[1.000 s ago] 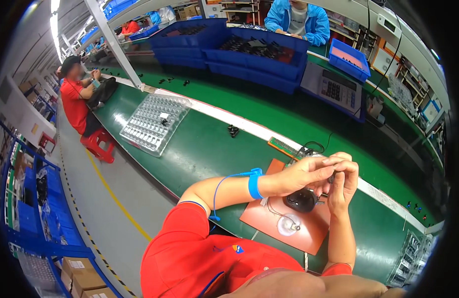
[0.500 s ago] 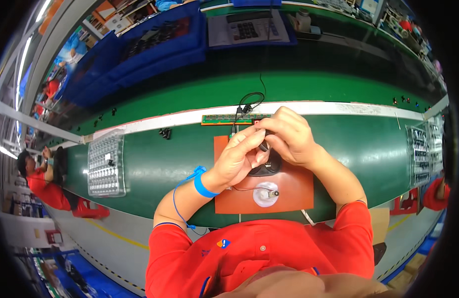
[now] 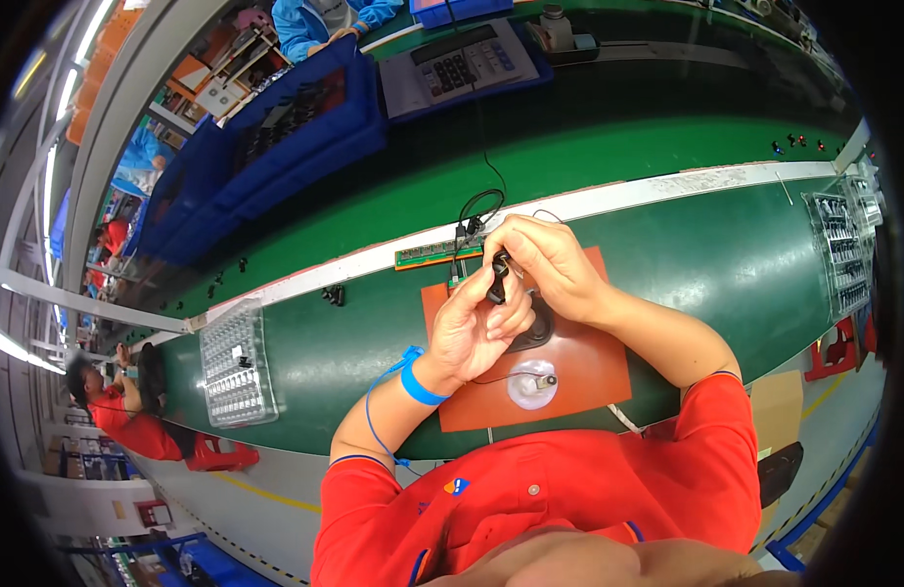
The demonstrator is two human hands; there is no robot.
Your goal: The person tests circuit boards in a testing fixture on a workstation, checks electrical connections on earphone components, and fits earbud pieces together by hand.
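A small curved black part (image 3: 497, 278) is held up between my two hands above an orange mat (image 3: 594, 382). My left hand (image 3: 472, 328) is closed around its lower side, with the palm partly turned up and a blue wrist strap (image 3: 420, 382) at the wrist. Fingers of my right hand (image 3: 552, 262) pinch the part's top from the right and hide some of it. Below and behind the hands, a black rounded object (image 3: 538, 328) rests on the mat, partly covered. Nearer to me lies a round whitish disc (image 3: 532, 393) with a small metal-ended piece (image 3: 547, 381) on a thin wire.
A narrow green circuit-board strip (image 3: 423, 256) and a looped black cable (image 3: 483, 203) lie beyond the mat. Clear compartment trays stand left (image 3: 239, 367) and right (image 3: 845, 252). Small black parts (image 3: 333, 294) sit on the green bench. Blue bins (image 3: 305, 127) and a calculator (image 3: 472, 64) are farther back.
The whole view has tilted and shifted. My hands have turned a little, so more of the black part shows between them. Both still grip it.
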